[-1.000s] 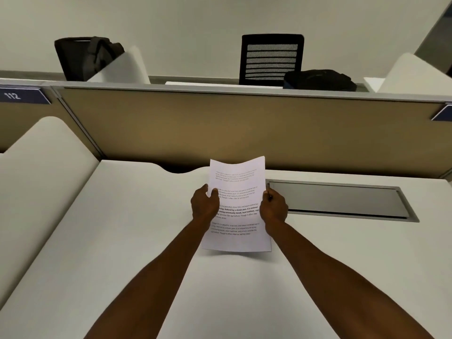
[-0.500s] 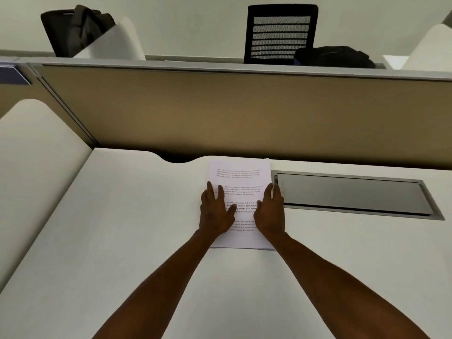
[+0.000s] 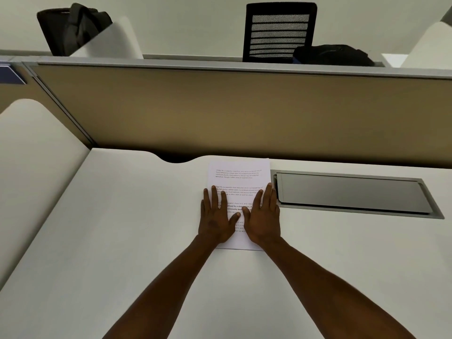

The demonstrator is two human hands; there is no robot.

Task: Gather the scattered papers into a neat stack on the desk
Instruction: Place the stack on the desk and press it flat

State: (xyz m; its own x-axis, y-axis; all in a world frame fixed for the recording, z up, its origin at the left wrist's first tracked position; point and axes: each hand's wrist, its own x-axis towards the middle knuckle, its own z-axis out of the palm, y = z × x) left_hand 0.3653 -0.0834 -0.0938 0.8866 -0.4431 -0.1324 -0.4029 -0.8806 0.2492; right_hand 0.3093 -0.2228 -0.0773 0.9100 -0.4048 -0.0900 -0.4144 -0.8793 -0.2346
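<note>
Right, we see both palms flat on the stack of papers (image 3: 238, 177), which lies on the white desk (image 3: 122, 241) up against its far edge, just beside the left end of the grey cable-tray lid (image 3: 352, 193) set into the tabletop. Our left hand (image 3: 215, 220) presses down on the left side of the top sheet, fingers stretched forward and spread, gripping nothing. Our right hand (image 3: 264, 220) does the same on the right side, fingers extended and together, thumb angled in toward the left thumb, the two nearly touching over the printed lines. We see the sheet edges lined up, the near edge peeking out between our wrists. Beyond the tan partition (image 3: 244, 113) we catch a black mesh chair (image 3: 278, 30) and two dark bags (image 3: 73, 28)
</note>
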